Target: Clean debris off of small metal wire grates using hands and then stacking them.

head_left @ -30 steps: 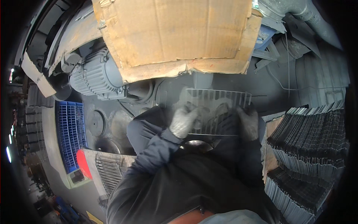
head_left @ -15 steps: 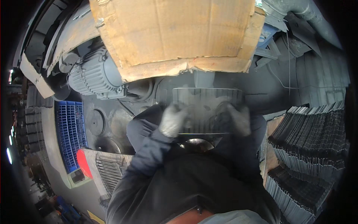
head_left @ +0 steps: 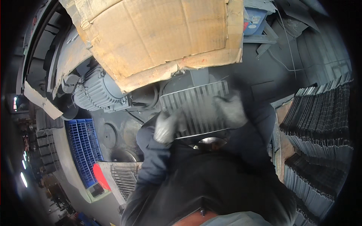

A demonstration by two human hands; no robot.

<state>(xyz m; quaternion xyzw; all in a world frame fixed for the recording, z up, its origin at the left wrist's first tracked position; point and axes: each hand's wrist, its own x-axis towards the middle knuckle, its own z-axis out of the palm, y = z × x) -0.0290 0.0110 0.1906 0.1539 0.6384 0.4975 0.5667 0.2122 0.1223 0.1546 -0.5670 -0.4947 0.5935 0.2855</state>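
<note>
A flat rectangular metal grate point(head_left: 198, 113) with parallel dark and light bars lies over my lap, its right end slanted farther from me. My left hand point(head_left: 165, 127), in a pale grey glove, grips its left edge; the fingertips are smeared by motion. At the opposite edge, my right hand point(head_left: 230, 111), gloved alike, closes on the grate with the thumb over its face. The fingers under the grate are hidden.
A worn cardboard sheet point(head_left: 158, 37) hangs just beyond the grate. Left stand a grey ribbed motor point(head_left: 100, 90), a blue plastic crate point(head_left: 83, 148) and a board of thin metal rods point(head_left: 123, 177). Tall stacks of similar grates point(head_left: 320, 113) rise at my right.
The grate has turned anticlockwise from level, its right end now farther away, and its bars show sharper. Both hands have stayed on it. The whole view has shifted and tilted slightly.
</note>
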